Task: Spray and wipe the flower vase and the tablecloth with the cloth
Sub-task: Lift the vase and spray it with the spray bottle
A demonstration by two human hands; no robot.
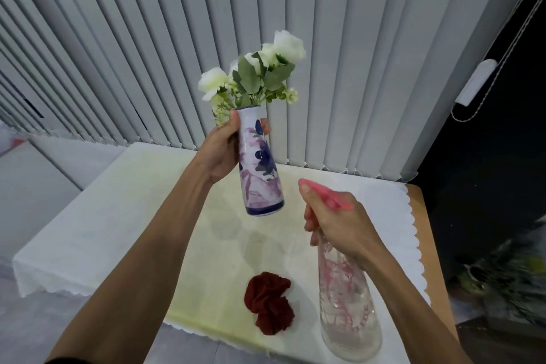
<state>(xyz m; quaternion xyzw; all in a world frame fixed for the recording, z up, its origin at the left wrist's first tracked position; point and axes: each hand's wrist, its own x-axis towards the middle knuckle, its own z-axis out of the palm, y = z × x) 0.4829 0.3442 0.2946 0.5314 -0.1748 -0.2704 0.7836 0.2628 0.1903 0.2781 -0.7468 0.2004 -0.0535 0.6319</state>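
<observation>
My left hand [222,151] grips the neck of a white vase [261,174] painted with purple and blue flowers, lifted clear above the table and slightly tilted. White artificial flowers [260,71] with green leaves stick out of its top. My right hand [336,224] holds a clear spray bottle [348,313] by its pink trigger head [325,195], whose nozzle points toward the vase's lower part. A crumpled dark red cloth [269,303] lies on the white scalloped tablecloth [124,216], near the front edge between my arms.
Grey vertical blinds [177,38] hang just behind the table. A wooden table edge [434,275] shows at the right beyond the tablecloth. A dark window area with a blind cord and a white holder [475,83] is at the right.
</observation>
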